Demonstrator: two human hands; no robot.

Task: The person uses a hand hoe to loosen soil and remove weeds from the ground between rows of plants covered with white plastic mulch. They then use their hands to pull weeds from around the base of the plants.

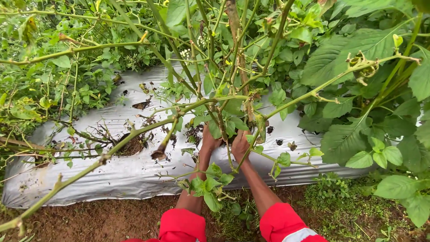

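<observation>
Green, leggy and sparse-leaved, the plant (224, 112) rises from a hole in the silver mulch sheet (134, 175) over a raised bed, its stems sprawling outward. Both hands clasp its base: left hand (209, 140) and right hand (240, 144) close together among the stalks. Another hole (132, 145) shows dark soil.

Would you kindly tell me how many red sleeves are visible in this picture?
2. The left sleeve sits at the bottom edge, left of centre; the right sleeve is at the bottom edge further right, with a pale stripe. Both are cut off by the frame.
</observation>
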